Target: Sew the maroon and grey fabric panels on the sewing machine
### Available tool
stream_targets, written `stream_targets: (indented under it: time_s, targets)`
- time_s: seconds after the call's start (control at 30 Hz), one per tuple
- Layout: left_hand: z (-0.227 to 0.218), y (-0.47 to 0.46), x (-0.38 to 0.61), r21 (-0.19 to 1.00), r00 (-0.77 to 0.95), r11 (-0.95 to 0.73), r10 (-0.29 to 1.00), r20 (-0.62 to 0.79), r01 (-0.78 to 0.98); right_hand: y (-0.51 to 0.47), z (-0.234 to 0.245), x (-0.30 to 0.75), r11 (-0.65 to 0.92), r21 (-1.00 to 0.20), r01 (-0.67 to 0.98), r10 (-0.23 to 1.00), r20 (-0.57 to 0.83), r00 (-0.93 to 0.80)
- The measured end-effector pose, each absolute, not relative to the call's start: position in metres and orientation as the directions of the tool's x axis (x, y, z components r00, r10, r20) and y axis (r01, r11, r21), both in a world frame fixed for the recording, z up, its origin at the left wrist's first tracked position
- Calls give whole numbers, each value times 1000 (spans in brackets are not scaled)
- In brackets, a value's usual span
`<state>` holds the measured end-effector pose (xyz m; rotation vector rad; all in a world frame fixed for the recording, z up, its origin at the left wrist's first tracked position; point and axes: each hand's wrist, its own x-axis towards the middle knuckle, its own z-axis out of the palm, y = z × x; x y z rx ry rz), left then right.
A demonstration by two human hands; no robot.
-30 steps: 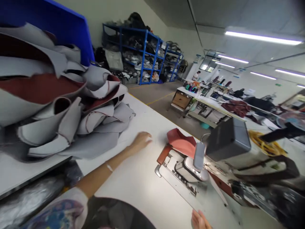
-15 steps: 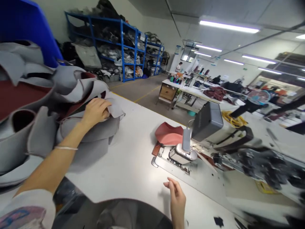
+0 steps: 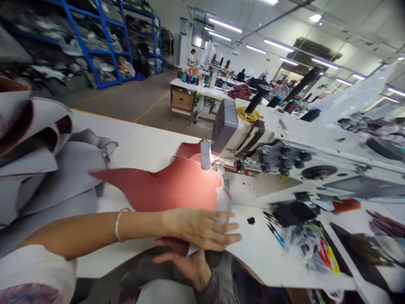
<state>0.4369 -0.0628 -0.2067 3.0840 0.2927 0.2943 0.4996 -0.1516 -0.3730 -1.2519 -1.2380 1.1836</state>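
A red piece with a grey-white backing, looking like leather [image 3: 171,185], lies across the table in front of the sewing machine head [image 3: 224,126]. My left hand [image 3: 202,228] reaches over its near edge, palm down, fingers stretched out to the right and slightly blurred. Just below is my right hand [image 3: 193,266], near the folded lower edge of the piece, with a finger extended to the left. The left hand partly covers the right hand's other fingers. Under the machine lamp, the far part of the red piece is brightly lit.
A heap of grey-backed pieces [image 3: 66,177] stands at the left. To the right lie blue-handled snips [image 3: 276,234], a black scrap [image 3: 251,221] and a plastic bag [image 3: 303,245]. Blue shelving [image 3: 95,46] and other sewing tables are behind.
My left hand has left the grey pile and moved right, and a red piece now lies in front of the machine. My right hand is now beneath the left. The view has turned right.
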Motion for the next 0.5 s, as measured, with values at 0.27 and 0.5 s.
stream_targets:
  time_s: [0.27, 0.5]
  targets:
    - [-379, -93, 415, 141, 651, -638, 755, -78, 757, -236, -416, 613, -333, -931, -150, 861, -365, 355]
    - [-416, -169, 445, 266, 600, -557, 792, -116, 787, -132, -337, 615, 65, -765, 640, 911, 308, 274]
